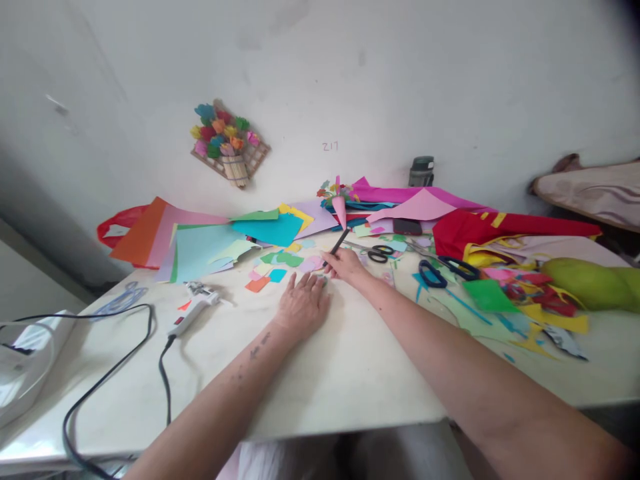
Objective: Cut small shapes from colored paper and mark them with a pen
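Observation:
My left hand lies flat on the white table, palm down with the fingers stretched out. Its fingertips are beside small cut paper pieces, with a bit of green showing at them. In my right hand is a slim black pen, pinched between thumb and fingers and slanting up to the right. Just left of the hands are green paper cutouts, a blue paper piece and an orange paper piece. Black-handled scissors rest to the right of my right hand.
A glue gun with a black cord lies at left, near a white power strip. Coloured sheets spread along the back. A pink paper cone stands behind the pen. More scissors and paper scraps lie at right.

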`<state>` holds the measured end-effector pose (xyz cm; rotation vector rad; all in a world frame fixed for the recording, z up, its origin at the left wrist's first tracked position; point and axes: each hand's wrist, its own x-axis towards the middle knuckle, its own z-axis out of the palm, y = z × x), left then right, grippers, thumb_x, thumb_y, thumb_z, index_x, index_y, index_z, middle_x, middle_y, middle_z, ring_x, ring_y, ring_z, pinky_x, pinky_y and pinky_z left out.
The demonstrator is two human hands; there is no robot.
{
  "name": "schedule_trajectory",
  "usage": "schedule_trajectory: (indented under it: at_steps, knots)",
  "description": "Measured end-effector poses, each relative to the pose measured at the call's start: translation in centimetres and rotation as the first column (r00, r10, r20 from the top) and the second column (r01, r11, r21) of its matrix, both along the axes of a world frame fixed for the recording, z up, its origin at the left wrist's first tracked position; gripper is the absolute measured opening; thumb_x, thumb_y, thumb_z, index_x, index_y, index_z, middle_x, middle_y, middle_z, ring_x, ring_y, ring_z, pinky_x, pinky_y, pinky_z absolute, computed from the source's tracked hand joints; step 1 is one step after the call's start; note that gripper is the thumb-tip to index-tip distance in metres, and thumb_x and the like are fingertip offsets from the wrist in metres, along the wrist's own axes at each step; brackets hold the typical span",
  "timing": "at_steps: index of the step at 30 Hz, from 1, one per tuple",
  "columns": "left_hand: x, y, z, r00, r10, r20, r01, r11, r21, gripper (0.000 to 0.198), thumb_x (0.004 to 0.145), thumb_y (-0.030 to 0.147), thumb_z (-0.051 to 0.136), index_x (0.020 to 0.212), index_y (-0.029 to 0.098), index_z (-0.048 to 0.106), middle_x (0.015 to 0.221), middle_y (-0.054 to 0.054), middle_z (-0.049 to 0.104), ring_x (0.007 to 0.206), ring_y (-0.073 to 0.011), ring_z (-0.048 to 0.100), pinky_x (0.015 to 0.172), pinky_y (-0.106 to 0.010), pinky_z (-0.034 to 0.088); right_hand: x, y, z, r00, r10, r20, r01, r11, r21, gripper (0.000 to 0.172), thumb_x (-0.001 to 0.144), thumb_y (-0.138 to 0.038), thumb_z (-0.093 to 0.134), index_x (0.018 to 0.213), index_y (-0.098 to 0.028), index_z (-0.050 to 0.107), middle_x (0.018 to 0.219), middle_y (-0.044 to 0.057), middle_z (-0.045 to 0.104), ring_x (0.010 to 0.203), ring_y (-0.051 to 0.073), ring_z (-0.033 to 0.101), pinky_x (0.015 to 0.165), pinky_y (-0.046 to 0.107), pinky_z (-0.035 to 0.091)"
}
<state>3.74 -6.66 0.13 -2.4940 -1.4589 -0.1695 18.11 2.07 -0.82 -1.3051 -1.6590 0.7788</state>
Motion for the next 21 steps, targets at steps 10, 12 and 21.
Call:
schedule_trajectory:
  at_steps: [10, 12, 21]
  knots:
    - [0.12, 0.13, -0.26, 0.999, 0.008, -0.039, -0.007, 1.0, 0.026, 0.047, 0.092, 0.034, 0.026, 0.127, 0.012, 0.048, 0.133, -0.012, 0.049, 0.129, -0.0246, 0.035, 0.11, -0.049, 0.017, -0.46, -0.24, -0.52, 0.989, -0.08, 0.128, 0.08, 0.997, 0.003, 0.026, 0.081, -0.04, 0.054, 0.079, -0.017, 0.065, 0.067, 0.003, 0.069, 0.057, 0.012, 0.065, 0.061, 0.021, 0.049]
    - [0.11, 0.14, -0.37, 0.999, 0.01, -0.035, -0.009, 0.999, 0.032, 0.047, 0.092, 0.034, 0.026, 0.126, 0.013, 0.049, 0.133, -0.012, 0.049, 0.129, -0.0244, 0.036, 0.11, -0.049, 0.018, -0.46, -0.29, -0.57, 0.993, -0.09, 0.08, 0.089, 0.996, 0.014, 0.027, 0.082, -0.041, 0.053, 0.081, -0.017, 0.064, 0.067, 0.003, 0.069, 0.055, 0.011, 0.065, 0.059, 0.02, 0.049]
    - [0.12, 0.06, -0.28, 0.999, 0.035, -0.021, -0.035, 0.999, -0.009, 0.046, 0.092, 0.036, 0.027, 0.128, 0.016, 0.047, 0.136, -0.01, 0.047, 0.129, -0.0234, 0.035, 0.109, -0.048, 0.021, -0.47, 0.02, -1.1, 0.999, -0.047, 0.022, 0.047, 0.999, 0.022, 0.031, 0.084, -0.046, 0.048, 0.087, -0.017, 0.062, 0.067, 0.002, 0.069, 0.055, 0.011, 0.064, 0.06, 0.021, 0.049]
